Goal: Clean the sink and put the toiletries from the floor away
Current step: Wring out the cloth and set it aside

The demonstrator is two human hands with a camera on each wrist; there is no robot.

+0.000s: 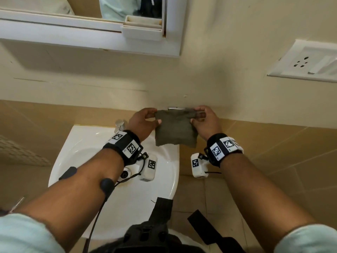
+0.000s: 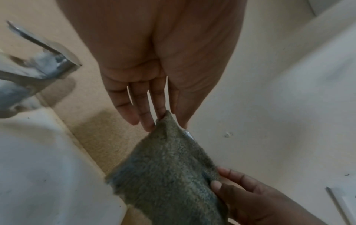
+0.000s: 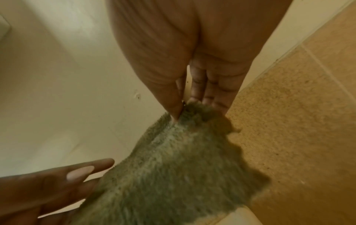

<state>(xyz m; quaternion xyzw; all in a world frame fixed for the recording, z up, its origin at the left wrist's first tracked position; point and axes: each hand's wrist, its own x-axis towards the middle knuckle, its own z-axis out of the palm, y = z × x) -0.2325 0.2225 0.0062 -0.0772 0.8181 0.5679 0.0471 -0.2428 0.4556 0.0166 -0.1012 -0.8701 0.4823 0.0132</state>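
Observation:
A small grey-green cloth [image 1: 175, 130] hangs spread against the wall, just right of the white sink [image 1: 169, 170]. My left hand [image 1: 145, 119] pinches its upper left corner and my right hand [image 1: 202, 118] pinches its upper right corner. Behind the cloth's top edge a short metal bar [image 1: 176, 107] sticks out from the wall. In the left wrist view the cloth [image 2: 167, 170] runs from my left fingertips [image 2: 148, 126] down to my right hand [image 2: 250, 196]. In the right wrist view the bunched corner of the cloth [image 3: 196, 112] sits between thumb and fingers. No toiletries are in view.
The chrome tap [image 1: 119, 125] stands at the sink's back edge, left of my left hand. Above hang a mirror cabinet with a white shelf [image 1: 142, 32] and, at right, a wall socket [image 1: 306, 63]. Tan tiles [image 1: 273, 152] cover the lower wall and floor.

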